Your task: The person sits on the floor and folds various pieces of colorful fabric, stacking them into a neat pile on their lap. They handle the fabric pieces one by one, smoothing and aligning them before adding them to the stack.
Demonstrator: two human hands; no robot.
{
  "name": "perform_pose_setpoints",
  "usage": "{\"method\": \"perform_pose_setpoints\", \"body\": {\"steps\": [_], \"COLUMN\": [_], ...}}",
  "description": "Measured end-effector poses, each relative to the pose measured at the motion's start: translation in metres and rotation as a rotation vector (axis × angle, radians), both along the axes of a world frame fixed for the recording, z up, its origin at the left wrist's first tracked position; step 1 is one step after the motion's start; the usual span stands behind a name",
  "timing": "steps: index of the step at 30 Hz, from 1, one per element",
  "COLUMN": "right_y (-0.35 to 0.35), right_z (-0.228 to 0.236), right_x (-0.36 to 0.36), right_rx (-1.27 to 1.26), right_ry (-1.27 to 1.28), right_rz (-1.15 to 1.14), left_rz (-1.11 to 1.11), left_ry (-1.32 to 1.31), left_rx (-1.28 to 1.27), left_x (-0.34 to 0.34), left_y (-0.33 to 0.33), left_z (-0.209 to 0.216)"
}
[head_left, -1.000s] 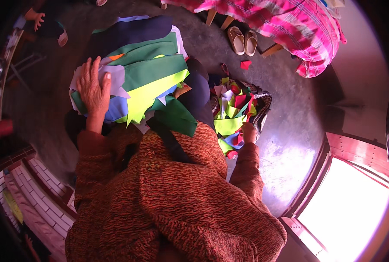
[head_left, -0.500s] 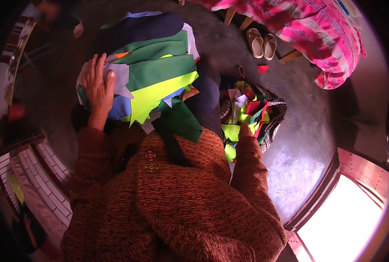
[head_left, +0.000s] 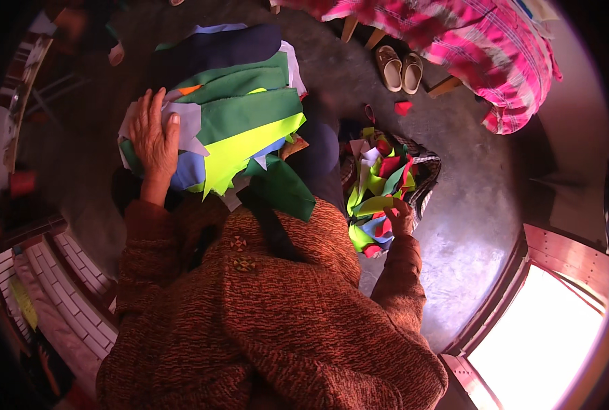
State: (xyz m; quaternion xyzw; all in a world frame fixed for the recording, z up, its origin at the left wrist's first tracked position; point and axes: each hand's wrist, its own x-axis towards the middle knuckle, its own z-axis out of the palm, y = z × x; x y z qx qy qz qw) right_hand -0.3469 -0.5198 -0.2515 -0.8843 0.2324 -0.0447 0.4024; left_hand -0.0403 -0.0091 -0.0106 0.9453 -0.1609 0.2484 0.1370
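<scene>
So there's a big fabric pile [head_left: 250, 106] lying across the person's lap, with the left hand [head_left: 155, 140] laid flat on its left edge. Those fingers aren't gripping anything, they're just stretched out, palm down, touching a grey piece [head_left: 187, 117]. A thick navy piece [head_left: 215, 51] runs along the pile's far edge, green strips sit in the middle, and a bright lime piece [head_left: 250, 147] with a jagged end slants along the near side. There's some blue cloth [head_left: 189, 167] by the near left corner, and a dark green flap [head_left: 284, 188] hangs off the near right one onto the brown knitted jacket [head_left: 291, 287].

Over by the right leg, an open bag [head_left: 427, 174] sits on the floor [head_left: 475, 205], stuffed with red, blue, white, green and lime offcuts. The right hand [head_left: 401, 219] is at the bag's right edge, toward the near end, and its fingers look pinched on the end of a lime strip [head_left: 372, 206]. Can't make out every finger, tbh.

Past the bag's far edge there's one red scrap [head_left: 403, 108], then a pair of shoes [head_left: 400, 70] near a pink plaid cloth [head_left: 454, 55].
</scene>
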Motion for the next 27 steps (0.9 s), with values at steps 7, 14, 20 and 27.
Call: {"method": "perform_pose_setpoints", "body": {"steps": [7,14,20,27], "right_y": [0.003,0.063,0.152,0.249], "right_z": [0.082,0.211,0.318,0.351], "right_x": [0.049,0.135,0.22,0.315], "right_rx": [0.506,0.609,0.929,1.428], "right_ry": [-0.213,-0.519,-0.659,-0.732], "right_rz": [-0.203,-0.073,0.278,0.506], "left_rz": [0.041,0.079,0.098,0.103], "left_ry": [-0.017,0.028,0.053,0.051], "left_rx": [0.024,-0.024,-0.05,-0.097], "left_x": [-0.004,-0.004,-0.013,-0.012], "left_y": [0.004,-0.003,-0.007,-0.003], "left_z": [-0.001,0.004,0.02,0.016]}}
